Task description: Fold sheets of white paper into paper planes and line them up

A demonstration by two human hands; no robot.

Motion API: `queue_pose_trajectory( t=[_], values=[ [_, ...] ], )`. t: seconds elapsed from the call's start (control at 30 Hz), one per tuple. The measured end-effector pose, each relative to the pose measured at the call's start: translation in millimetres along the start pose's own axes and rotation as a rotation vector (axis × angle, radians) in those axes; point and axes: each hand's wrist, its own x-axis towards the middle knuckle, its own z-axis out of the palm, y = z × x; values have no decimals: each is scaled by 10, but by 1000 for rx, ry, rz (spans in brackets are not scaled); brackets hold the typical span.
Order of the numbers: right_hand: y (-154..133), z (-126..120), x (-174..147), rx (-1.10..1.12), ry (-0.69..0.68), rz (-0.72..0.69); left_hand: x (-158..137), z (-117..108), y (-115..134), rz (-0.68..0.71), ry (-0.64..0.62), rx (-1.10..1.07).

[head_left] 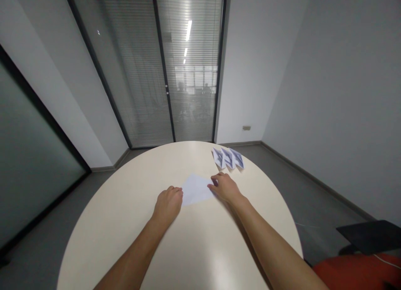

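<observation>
A white sheet of paper [196, 190] lies on the round table between my hands, with one corner pointing away from me. My left hand [169, 203] is closed at the paper's left end, its fingers pressed together and its thumb mostly hidden. At the right end, my right hand [226, 187] has its thumb and forefinger curved round the paper's edge, with a small dark gap between them. Just beyond that hand, several folded paper pieces [228, 159] with grey-blue shading stand in a short row.
The pale round table [134, 177] has its far rim just past the folded pieces. A red chair seat [351, 273] and a dark flat panel [372, 236] are at lower right. Glass doors with blinds [144, 73] stand behind the table.
</observation>
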Motion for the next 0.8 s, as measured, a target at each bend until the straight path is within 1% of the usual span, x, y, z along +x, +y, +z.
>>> queue_pose_trajectory(
  t=[0.13,0.37,0.53,0.63,0.8],
  values=[
    [-12,-2,3,-49,-6,96,-32,-82,94,-31,-2,-9],
    [-48,-56,-38,-107,-40,64,-64,-170,191,-12,-26,-2],
    [-8,-39,-33,-72,-13,46,-61,-163,185,-9,-24,1],
    [61,18,13,-19,-2,62,-63,-150,182,-15,-27,0],
    [190,135,109,86,13,46,-67,-137,178,-10,-24,-1]
  ],
)
